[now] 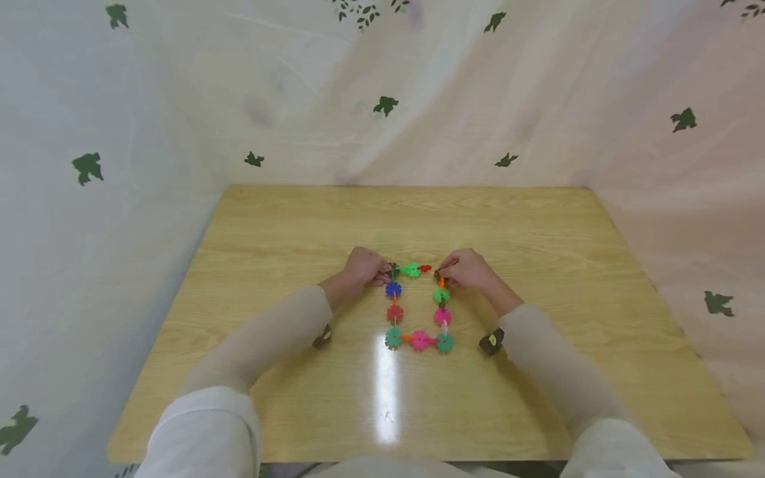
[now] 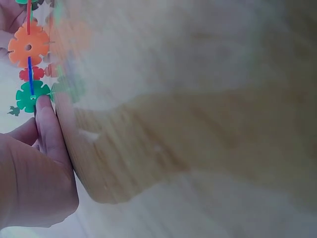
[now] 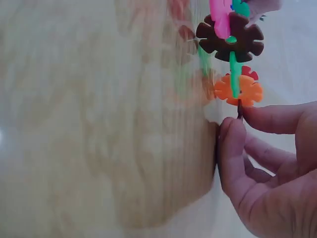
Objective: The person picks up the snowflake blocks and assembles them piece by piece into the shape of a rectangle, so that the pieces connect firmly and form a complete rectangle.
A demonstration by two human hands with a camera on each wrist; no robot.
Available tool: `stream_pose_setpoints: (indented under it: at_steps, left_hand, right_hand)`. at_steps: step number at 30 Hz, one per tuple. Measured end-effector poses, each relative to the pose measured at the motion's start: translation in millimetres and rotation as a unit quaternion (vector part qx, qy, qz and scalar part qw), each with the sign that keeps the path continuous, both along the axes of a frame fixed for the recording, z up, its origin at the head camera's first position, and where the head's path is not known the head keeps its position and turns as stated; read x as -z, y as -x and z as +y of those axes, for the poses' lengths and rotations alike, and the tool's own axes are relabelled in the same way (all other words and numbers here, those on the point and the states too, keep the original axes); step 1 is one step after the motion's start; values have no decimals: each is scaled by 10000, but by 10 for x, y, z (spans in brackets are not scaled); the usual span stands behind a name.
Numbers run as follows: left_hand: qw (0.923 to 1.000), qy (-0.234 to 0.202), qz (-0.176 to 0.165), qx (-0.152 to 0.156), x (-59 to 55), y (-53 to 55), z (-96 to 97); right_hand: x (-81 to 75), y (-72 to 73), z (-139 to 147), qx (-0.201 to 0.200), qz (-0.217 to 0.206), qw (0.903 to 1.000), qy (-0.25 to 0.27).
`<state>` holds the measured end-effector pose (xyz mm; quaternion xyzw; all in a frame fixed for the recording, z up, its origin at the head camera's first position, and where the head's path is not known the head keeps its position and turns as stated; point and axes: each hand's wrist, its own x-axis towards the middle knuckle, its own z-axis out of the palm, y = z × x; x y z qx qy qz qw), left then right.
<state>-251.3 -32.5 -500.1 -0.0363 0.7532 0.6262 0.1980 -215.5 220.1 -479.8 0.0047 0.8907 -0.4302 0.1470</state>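
Note:
Notched plastic discs, linked edge to edge, form a four-sided chain (image 1: pixel 420 340) on the table. A small gap shows at its far right corner, between a red disc (image 1: pixel 425 268) and a brown disc (image 1: pixel 437 274). At the far left corner my left hand (image 1: pixel 366 267) pinches a green disc (image 2: pixel 32 96) near its edge. Opposite, my right hand (image 1: pixel 470 267) holds the brown disc between thumb and index finger; it appears as a thin dark edge in the right wrist view. Orange disc (image 3: pixel 238 90) stands joined just beyond those fingertips.
The wooden table (image 1: pixel 287 219) extends on all sides of the chain. Behind it hangs a pale cloth (image 1: pixel 442 133) with green bird shapes. A dark wrist camera (image 1: pixel 492 341) sits beside the right forearm, and another (image 1: pixel 322 336) beside the left.

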Motion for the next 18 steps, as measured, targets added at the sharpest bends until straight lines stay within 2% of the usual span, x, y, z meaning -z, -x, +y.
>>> stream_pose_setpoints:
  at_steps: [3,6,11,18]
  left_hand:
    - [10000,-11,27,-12,17,-4,7]
    - [10000,25,36,-35,25,-1,9]
    - [10000,45,-47,-37,29,0,9]
    - [10000,-60,-6,17,24,14,-5]
  right_hand:
    - [72,-8,5,261,-219,9967,740]
    - [92,4,-4,580,-274,9918,1109]
    - [78,17,-22,910,-406,9878,1199]
    - [78,57,-27,1000,-452,9869,1185]
